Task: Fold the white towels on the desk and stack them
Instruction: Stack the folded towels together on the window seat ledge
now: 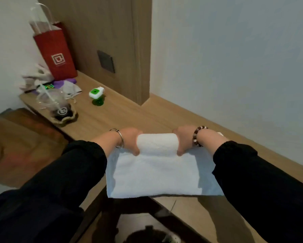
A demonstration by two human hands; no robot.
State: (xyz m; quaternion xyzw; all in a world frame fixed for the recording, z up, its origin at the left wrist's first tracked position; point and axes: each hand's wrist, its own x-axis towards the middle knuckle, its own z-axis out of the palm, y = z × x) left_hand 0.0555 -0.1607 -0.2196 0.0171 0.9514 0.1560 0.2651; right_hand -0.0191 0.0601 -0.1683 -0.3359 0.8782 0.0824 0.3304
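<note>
The white towel (157, 174) lies flat at the near edge of the desk (122, 113); it looks soft, light and limp; left hand (129, 141) and right hand (184, 140) each grip one end of its raised far fold, probably the best hold.

One head-worn wide-angle camera looks forward and steeply down, close over the wooden desk (122, 113) against the wall.

Left hand (129, 139) and right hand (184, 137) fingers hidden behind towel roll (156, 143), dark object (147, 235) (blurred) cropped below
</note>
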